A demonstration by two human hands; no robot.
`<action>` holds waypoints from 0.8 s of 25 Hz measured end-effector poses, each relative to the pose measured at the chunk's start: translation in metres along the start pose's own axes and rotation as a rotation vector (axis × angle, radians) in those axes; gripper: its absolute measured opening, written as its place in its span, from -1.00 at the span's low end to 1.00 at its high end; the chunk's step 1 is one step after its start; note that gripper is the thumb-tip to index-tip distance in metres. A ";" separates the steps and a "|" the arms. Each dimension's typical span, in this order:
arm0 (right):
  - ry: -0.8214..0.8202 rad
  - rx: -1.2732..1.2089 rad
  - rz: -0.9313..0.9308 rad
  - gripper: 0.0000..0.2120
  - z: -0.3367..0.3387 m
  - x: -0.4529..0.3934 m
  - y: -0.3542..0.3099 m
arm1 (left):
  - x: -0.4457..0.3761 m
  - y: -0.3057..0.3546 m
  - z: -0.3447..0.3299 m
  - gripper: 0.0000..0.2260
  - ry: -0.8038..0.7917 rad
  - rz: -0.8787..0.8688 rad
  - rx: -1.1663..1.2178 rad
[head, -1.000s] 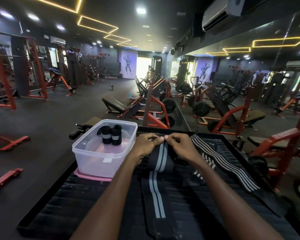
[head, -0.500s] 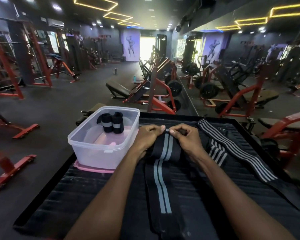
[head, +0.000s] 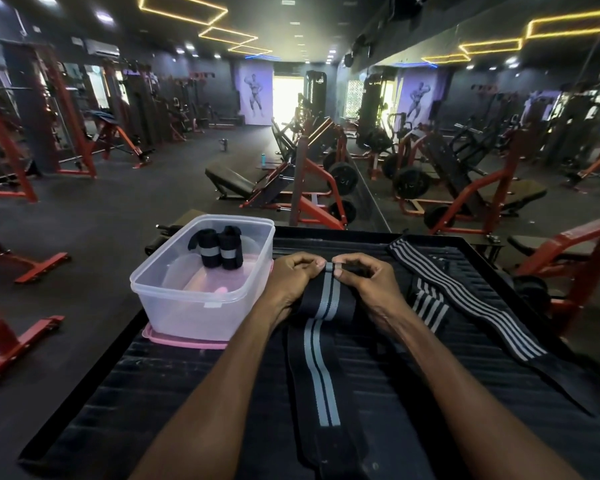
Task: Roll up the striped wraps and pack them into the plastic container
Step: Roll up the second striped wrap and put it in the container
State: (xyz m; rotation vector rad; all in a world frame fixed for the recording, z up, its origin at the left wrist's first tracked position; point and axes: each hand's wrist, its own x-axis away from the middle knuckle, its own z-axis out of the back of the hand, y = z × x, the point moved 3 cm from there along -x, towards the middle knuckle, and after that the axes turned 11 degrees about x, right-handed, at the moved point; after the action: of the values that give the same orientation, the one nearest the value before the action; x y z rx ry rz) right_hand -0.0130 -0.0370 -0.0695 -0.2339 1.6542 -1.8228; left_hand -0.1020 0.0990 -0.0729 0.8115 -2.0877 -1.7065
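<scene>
Striped wrap point(head: 321, 344): soft, limp, light; my left hand point(head: 291, 278) and right hand point(head: 368, 282) are pinching its far end, rolling tight.

In front of me is a black ribbed surface point(head: 194, 382) with a raised rim. At ten o'clock on it lies a pink lid point(head: 184, 339), with the clear plastic container point(head: 194, 306) standing on that. A two-striped wrap point(head: 321, 368) runs down the middle from twelve to six, and two more striped wraps, a short one point(head: 428, 306) and a long one point(head: 465, 296), lie at two o'clock.
</scene>
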 end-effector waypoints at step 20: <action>0.012 0.160 0.029 -0.84 -0.004 0.002 -0.004 | -0.004 -0.008 0.004 -0.81 -0.041 0.102 0.118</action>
State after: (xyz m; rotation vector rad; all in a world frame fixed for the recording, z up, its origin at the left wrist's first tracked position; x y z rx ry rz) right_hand -0.0181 -0.0343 -0.0668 -0.1289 1.5020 -1.9264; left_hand -0.0990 0.1036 -0.0809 0.6948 -2.2347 -1.5725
